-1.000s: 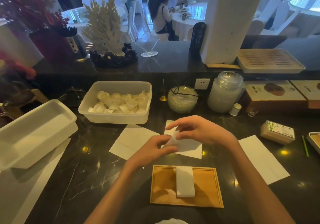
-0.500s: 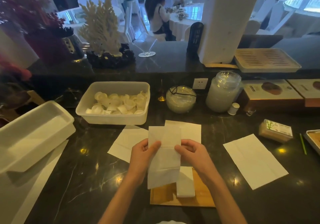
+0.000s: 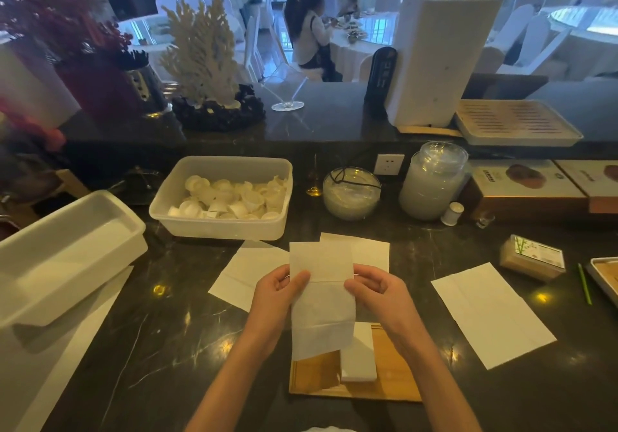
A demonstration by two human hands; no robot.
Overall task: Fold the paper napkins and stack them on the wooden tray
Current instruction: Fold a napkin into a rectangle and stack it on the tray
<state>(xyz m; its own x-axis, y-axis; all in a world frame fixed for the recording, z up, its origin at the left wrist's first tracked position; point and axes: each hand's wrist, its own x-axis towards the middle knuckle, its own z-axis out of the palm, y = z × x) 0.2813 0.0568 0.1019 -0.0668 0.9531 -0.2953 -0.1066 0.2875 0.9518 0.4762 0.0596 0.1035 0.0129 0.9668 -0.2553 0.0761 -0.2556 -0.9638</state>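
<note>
The left hand (image 3: 274, 293) and right hand (image 3: 376, 293) are each pinching a side edge of a long napkin (image 3: 322, 311), holding it raised above the wooden tray (image 3: 394, 378). A folded napkin (image 3: 357, 358) is lying on that tray, its far end hidden behind the held sheet. More open napkins (image 3: 491, 314) are lying flat around them on the dark surface (image 3: 167, 331).

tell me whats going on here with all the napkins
A person is folding paper napkins at a dark counter. The left hand and right hand pinch the side edges of a long creased napkin, held up over the wooden tray. A folded pile already lies on the tray. More flat napkins lie on the counter around it.
</note>
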